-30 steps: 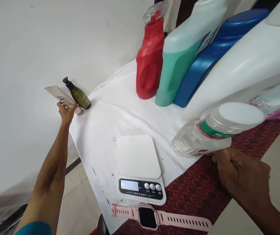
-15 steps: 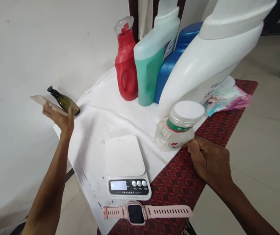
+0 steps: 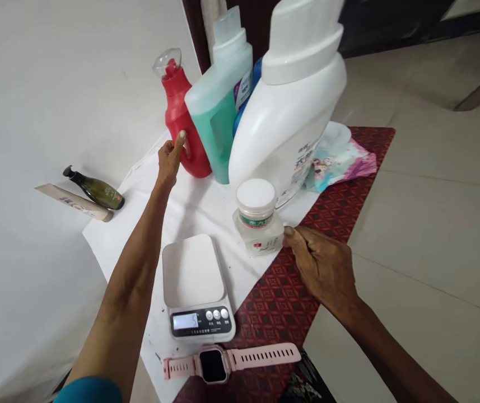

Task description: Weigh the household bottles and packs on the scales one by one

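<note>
My left hand (image 3: 169, 159) is at the grip of a red bottle (image 3: 186, 126) with a clear cap; its thumb and fingers are apart and the bottle stands upright. Whether the fingertips touch it is hard to tell. My right hand (image 3: 326, 263) is closed at the lower right corner of a clear plastic jar (image 3: 260, 238) with a white lid and green label band, its curled fingers partly hidden. The jar stands on the white cloth (image 3: 139, 207), in front of a big white detergent bottle (image 3: 285, 106). To its left lies a white kitchen scale (image 3: 193, 274), display lit.
A green liquid bottle (image 3: 218, 112) stands beside the red one, with a blue bottle (image 3: 240, 118) mostly hidden behind. A colourful pouch (image 3: 344, 162) lies right. Pump bottle (image 3: 99, 191) and beige tube (image 3: 74, 202) are at left. A pink-strapped smartwatch (image 3: 213, 365) lies in front.
My left hand has moved right, from beside the beige tube and pump bottle to the red bottle. My right hand stays at the jar. The view has shifted, and the scale display now shows a digit.
</note>
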A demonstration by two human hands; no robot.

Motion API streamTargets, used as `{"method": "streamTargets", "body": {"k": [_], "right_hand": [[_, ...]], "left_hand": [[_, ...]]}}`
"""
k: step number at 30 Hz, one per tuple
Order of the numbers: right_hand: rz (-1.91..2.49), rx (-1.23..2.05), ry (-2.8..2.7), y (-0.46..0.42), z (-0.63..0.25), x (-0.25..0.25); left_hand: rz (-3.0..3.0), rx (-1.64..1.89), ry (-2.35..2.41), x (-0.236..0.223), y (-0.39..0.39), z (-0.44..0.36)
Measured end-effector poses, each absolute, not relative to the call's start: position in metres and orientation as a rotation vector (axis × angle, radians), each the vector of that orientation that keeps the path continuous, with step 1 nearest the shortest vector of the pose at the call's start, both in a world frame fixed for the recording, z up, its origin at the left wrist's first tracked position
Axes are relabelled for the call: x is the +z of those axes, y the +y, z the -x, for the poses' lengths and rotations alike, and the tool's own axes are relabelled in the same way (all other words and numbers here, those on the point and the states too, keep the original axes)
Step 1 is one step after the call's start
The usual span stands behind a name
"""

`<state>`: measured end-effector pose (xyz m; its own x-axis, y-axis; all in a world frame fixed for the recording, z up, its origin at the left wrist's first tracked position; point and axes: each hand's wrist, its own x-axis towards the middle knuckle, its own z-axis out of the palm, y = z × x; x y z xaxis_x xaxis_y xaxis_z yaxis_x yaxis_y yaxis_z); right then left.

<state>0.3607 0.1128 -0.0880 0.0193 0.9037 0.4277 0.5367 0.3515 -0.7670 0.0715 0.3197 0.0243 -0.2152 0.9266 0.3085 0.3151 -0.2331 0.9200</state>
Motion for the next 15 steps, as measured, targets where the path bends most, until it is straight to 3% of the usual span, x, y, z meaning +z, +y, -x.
{"method": "streamTargets", "body": {"k": [6, 15], "right_hand": [[1.312, 0.502, -1.633, 0.112, -0.361, -0.084], [1.353, 0.498, -1.659, 0.112, -0.361, -0.083]], "left_hand": [[-1.433, 1.594, 1.319, 0.023, 0.301, -0.077], [-1.233, 1.919, 1.601, 0.021, 0.212, -0.028]]}}
